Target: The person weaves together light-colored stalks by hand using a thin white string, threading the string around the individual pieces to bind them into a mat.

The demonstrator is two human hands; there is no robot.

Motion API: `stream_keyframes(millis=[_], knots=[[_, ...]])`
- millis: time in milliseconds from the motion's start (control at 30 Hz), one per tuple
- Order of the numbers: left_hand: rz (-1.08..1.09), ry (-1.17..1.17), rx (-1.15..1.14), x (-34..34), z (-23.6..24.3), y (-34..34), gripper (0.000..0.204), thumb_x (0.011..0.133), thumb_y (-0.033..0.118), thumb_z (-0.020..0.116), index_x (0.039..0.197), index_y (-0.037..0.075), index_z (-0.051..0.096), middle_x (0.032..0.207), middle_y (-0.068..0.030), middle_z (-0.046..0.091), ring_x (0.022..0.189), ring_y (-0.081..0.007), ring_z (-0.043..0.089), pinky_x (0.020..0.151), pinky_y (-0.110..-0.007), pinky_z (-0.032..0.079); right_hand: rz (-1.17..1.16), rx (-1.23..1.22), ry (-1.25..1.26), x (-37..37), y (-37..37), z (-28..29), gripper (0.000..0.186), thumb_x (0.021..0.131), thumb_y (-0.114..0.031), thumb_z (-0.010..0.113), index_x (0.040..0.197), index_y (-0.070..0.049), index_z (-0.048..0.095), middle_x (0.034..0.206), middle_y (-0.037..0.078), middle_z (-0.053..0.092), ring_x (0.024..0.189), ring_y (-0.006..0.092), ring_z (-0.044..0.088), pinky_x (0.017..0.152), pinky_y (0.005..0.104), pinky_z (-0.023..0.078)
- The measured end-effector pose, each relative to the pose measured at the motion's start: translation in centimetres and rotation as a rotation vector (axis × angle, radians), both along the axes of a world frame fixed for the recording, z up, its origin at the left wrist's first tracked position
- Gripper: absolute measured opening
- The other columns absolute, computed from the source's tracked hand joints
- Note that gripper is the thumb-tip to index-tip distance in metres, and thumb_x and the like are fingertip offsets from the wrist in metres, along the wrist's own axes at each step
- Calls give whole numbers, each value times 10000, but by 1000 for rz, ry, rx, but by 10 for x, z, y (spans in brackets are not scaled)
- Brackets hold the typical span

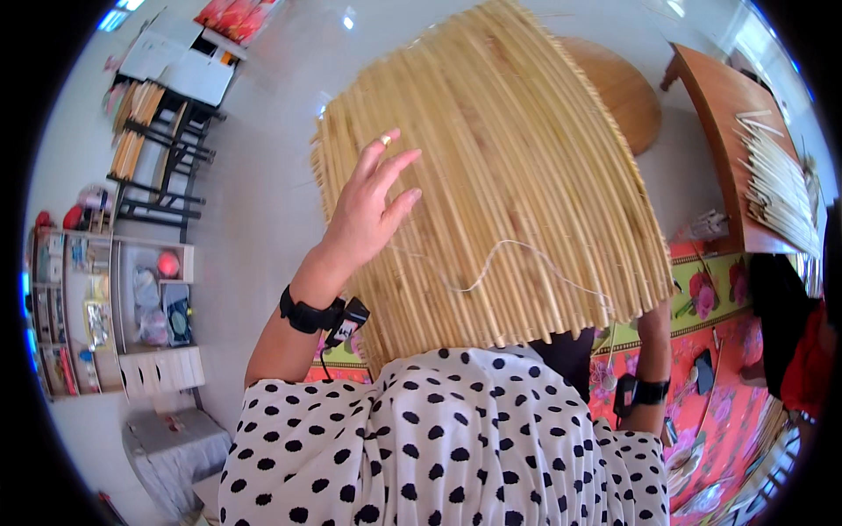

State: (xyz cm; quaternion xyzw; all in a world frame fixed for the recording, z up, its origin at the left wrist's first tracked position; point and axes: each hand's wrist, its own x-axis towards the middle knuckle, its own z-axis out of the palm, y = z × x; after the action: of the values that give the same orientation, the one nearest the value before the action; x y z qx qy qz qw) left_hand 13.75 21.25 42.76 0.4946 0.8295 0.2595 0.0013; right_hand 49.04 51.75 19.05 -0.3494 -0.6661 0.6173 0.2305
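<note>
A large mat of straw-coloured stalks (491,158) laid side by side is spread over my lap and slants away from me. Above its left part, my left hand (364,206) is open, with fingers apart and slightly bent, a ring on one of them. Whether it touches the stalks I cannot tell. A loose white string (504,245) curves across the near part of the mat to its lower right edge. At that edge, my right hand (654,323) reaches under the mat, which hides its fingers.
Behind the mat stands a round wooden table (618,92). On the right, a wooden table (706,105) bears a bundle of pale stalks (776,175). A phone (702,372) lies on the red floral cloth (623,364). A person in dark clothes (781,307) is at the right edge. Shelves (110,298) stand left.
</note>
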Motion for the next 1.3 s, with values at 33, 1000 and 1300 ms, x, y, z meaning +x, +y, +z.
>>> stream_keyframes(millis=[33,1000,1300], knots=[[27,22,1,-7,-1,-10,415,852,101,633,1255,67,544,1397,-176,426,1291,-357,422,1044,-400,368,11,72,-24,9,3,-3,350,896,-175,543,1206,-22,598,1181,117,626,1079,247,588,909,372,466],[-2,96,-118,-4,-54,-51,107,750,65,676,726,55,573,744,-63,536,754,-264,568,665,-392,469,-173,-586,344,23,-78,117,441,986,-487,400,1114,-103,574,1110,64,643,991,209,621,872,381,498],[72,-753,170,-5,-8,-54,56,918,4,508,864,16,509,760,-22,588,579,-72,541,512,-224,449,-223,-586,427,15,-89,124,467,970,-527,403,1050,-103,581,1056,55,643,966,215,611,812,364,482]])
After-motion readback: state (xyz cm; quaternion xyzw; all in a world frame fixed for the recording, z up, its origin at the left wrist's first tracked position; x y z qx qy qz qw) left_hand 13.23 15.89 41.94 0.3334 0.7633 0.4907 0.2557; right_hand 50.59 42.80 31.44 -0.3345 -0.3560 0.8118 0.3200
